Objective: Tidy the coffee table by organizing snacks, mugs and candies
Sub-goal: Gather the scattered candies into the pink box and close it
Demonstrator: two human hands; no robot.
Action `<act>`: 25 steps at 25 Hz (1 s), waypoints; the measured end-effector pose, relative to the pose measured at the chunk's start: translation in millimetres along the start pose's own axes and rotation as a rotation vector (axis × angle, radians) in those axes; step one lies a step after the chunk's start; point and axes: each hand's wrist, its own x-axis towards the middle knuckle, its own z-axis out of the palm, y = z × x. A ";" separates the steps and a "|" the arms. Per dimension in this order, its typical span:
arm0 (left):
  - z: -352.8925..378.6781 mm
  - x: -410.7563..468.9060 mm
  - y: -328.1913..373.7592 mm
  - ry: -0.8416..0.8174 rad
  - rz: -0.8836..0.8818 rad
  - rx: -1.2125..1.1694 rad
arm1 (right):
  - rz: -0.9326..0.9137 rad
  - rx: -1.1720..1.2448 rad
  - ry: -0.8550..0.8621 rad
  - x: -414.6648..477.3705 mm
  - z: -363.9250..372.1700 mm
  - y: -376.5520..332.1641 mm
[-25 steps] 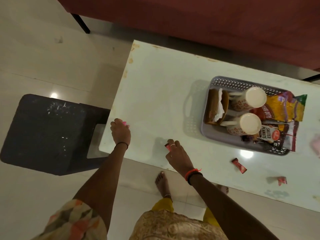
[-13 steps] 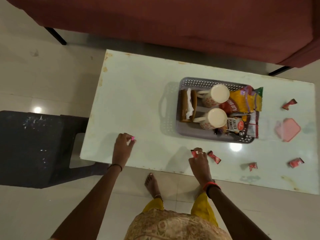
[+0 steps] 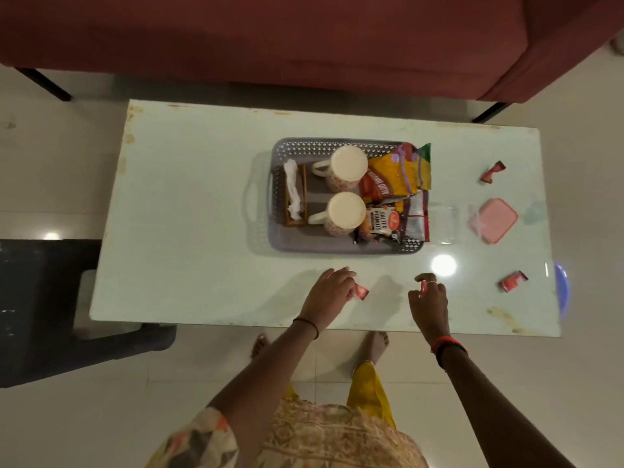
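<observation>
On the white coffee table (image 3: 189, 204) stands a grey tray (image 3: 280, 246) with two upturned mugs (image 3: 349, 163) (image 3: 347, 209), a tissue holder (image 3: 295, 194), a yellow snack bag (image 3: 401, 170) and a salted peanuts packet (image 3: 385, 224). Near the front edge my left hand (image 3: 329, 292) pinches a red candy (image 3: 362, 292) that lies against the table, with a bit of pink wrapper showing at the same fingertips. To its right, my right hand (image 3: 429, 298) grips another red candy (image 3: 422, 289) in curled fingers. Two loose red candies (image 3: 493, 172) (image 3: 513, 281) lie at the right.
A pink square lidded box (image 3: 498, 219) sits right of the tray. Something blue (image 3: 562, 288) pokes out at the table's right edge. Behind the table is a maroon sofa (image 3: 304, 38), and a dark stool (image 3: 44, 298) stands at the left.
I have shifted right along the table. Both hands moved right, each still holding a candy. My left hand has come to the red candy that lay in front of the tray.
</observation>
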 end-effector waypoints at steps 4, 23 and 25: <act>20.4 18.5 4.8 -0.086 -0.035 0.228 | 0.039 0.079 0.022 21.1 -23.5 26.3; -7.8 75.9 82.9 0.128 0.142 0.022 | 0.361 0.366 0.001 49.8 -5.8 59.0; -8.9 88.9 97.1 0.151 0.142 -0.011 | 0.354 0.382 -0.018 51.9 -8.7 61.6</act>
